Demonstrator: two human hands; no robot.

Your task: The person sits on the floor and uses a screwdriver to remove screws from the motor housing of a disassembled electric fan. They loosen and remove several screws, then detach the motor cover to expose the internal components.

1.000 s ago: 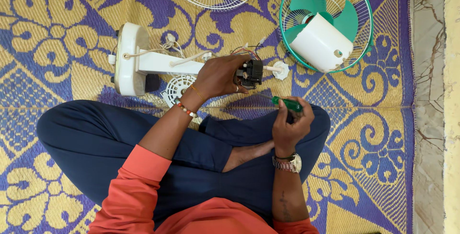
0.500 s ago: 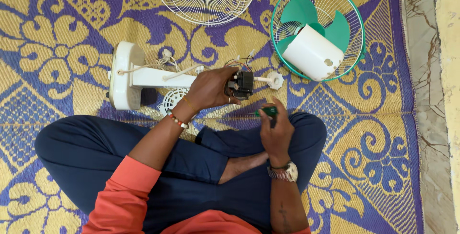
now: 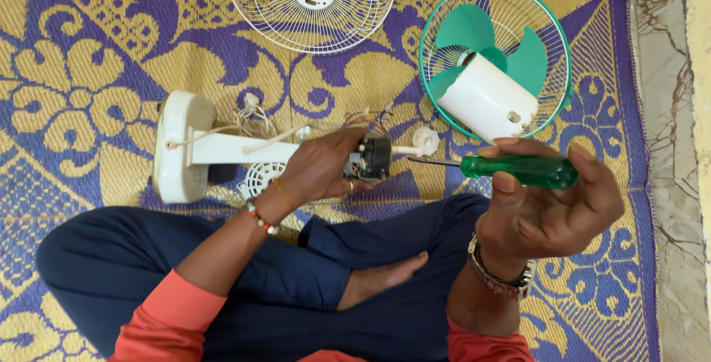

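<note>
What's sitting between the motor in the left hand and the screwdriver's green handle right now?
In the head view, only the screwdriver's own metal shaft and the motor's white knob, over patterned mat.

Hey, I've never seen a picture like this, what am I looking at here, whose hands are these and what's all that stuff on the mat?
This picture comes from a camera worn on a person's head, looking down, so the hands are that person's own. They sit cross-legged on a yellow and purple woven mat. The left hand grips a small black fan motor with loose wires, at the end of a white fan stand lying on its side. The right hand holds a green-handled screwdriver, its tip pointing toward the motor. Farther off lie a white wire fan guard and a green-rimmed guard holding a green fan blade and a white motor cover.
</note>
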